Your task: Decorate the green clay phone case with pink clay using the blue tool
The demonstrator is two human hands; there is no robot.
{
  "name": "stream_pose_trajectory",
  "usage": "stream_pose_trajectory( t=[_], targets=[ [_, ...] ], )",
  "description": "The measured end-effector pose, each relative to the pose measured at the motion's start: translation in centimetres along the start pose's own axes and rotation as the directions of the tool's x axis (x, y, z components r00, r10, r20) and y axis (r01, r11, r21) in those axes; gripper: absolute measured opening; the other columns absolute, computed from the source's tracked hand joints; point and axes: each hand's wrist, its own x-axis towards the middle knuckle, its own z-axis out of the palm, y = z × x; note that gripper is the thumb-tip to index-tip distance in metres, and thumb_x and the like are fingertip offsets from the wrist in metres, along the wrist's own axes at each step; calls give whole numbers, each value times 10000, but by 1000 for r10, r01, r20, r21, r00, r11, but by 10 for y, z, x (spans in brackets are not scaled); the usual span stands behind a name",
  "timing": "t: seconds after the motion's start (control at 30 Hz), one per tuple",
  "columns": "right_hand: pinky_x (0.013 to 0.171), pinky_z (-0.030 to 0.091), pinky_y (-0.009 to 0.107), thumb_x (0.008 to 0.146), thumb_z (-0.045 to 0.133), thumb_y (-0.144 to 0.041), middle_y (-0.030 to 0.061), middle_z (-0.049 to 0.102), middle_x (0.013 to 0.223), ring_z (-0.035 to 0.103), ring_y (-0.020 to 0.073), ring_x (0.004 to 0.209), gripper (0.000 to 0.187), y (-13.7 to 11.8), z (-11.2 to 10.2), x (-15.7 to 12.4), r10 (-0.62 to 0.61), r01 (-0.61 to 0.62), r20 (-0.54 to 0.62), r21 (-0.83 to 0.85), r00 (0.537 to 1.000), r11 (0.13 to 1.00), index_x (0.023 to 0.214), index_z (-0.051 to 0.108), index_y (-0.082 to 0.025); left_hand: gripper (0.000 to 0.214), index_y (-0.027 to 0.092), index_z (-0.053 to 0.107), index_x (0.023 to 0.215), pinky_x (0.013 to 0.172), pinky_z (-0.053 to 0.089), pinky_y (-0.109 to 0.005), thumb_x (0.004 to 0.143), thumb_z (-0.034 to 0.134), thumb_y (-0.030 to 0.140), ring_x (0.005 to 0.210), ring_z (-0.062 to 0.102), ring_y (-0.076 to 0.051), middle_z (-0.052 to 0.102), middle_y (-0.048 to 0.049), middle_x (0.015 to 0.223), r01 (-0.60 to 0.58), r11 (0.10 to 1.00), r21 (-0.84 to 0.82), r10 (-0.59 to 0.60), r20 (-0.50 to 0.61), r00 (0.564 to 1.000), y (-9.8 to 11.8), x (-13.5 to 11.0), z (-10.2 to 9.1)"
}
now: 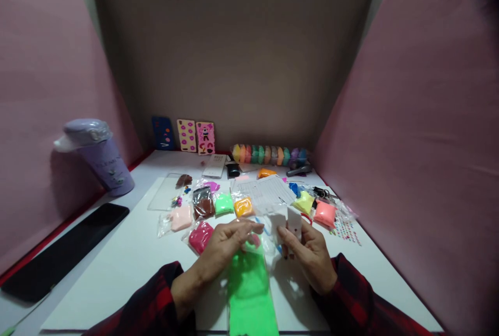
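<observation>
My right hand [306, 253] pinches a small white folded piece [294, 221] that looks like card or paper, thumb in front. My left hand [234, 240] is over the top end of a bright green flat slab [251, 294], its fingers loosely bent and apart, partly hidden from view. The slab lies lengthwise towards me and looks like a phone case covered in green clay. Some clear plastic lies between the two hands. A packet of deep pink clay [200, 237] lies just left of my left hand.
Clay packets in brown [204, 202], light green [224, 204], orange [244, 206], yellow [304, 202] and coral [325, 213] lie beyond my hands. A lined paper [263, 190] is behind them. At left are a black phone [66, 253] and a purple tumbler [103, 159]. Decorated cases [187, 136] lean at the back.
</observation>
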Motion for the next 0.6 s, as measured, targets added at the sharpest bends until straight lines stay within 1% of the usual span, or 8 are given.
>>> stream_pose_trajectory(
  t=[0.07, 0.1, 0.2, 0.27, 0.37, 0.43, 0.53, 0.6],
  targets=[
    [425, 341, 235, 863, 597, -407, -37, 513, 513, 443, 115, 448, 271, 1, 0, -1, -28, 27, -14, -37, 1000, 999, 700, 536, -199, 505, 175, 767, 950, 711, 491, -284, 909, 453, 567, 852, 634, -206, 708, -113, 966, 75, 994, -79, -76, -11, 997, -2, 1, 0],
    [432, 343, 236, 865, 597, -396, -36, 514, 522, 448, 116, 458, 255, 1, 0, -1, -45, 44, -7, -54, 999, 998, 712, 549, -196, 501, 172, 767, 952, 707, 491, -280, 900, 469, 571, 845, 635, -204, 709, -112, 956, 91, 991, -99, -92, -9, 996, -3, 1, 0],
    [449, 345, 238, 862, 601, -376, -34, 511, 529, 456, 118, 477, 245, -1, -1, -2, -83, 84, 26, -84, 996, 993, 705, 563, -191, 343, 181, 777, 846, 708, 478, -257, 837, 628, 490, 870, 622, -197, 705, -93, 982, 71, 994, -87, -74, -32, 997, -2, 1, 1],
    [442, 342, 237, 856, 610, -388, -37, 509, 519, 447, 113, 460, 272, -4, 0, -2, -58, 58, -6, -63, 998, 996, 679, 539, -194, 256, 196, 775, 789, 693, 472, -246, 827, 662, 422, 882, 610, -188, 695, -77, 1003, 33, 995, -93, -40, -75, 996, 1, -1, 2],
    [420, 348, 231, 845, 620, -437, -44, 500, 510, 437, 107, 433, 305, -9, 1, 0, 26, -24, -56, 35, 998, 999, 686, 522, -196, 234, 215, 767, 718, 842, 467, -287, 843, 647, 373, 1026, 575, -215, 692, -68, 986, -67, 991, -115, 53, -126, 991, 5, -3, 3],
    [411, 350, 224, 838, 622, -462, -49, 493, 503, 431, 104, 424, 314, -11, 3, 1, 55, -53, -25, 96, 998, 994, 703, 531, -194, 217, 213, 764, 706, 918, 444, -328, 824, 660, 363, 1058, 569, -233, 700, -75, 947, -100, 986, -133, 82, -135, 987, 7, -3, 4],
    [412, 338, 217, 844, 619, -458, -53, 491, 496, 418, 99, 421, 309, -11, 4, 1, 49, -50, 9, 128, 999, 991, 707, 534, -195, 284, 195, 773, 832, 788, 491, -344, 823, 604, 423, 867, 631, -227, 702, -97, 961, -72, 964, -257, 48, -97, 994, 9, -3, 5],
    [418, 330, 217, 861, 607, -434, -53, 489, 510, 417, 97, 430, 286, -9, 3, 0, 25, -27, 16, 126, 1000, 992, 718, 542, -195, 293, 190, 767, 910, 721, 490, -323, 819, 593, 407, 804, 640, -210, 704, -104, 997, -25, 949, -313, 3, -72, 997, 10, -2, 5]
  ],
)
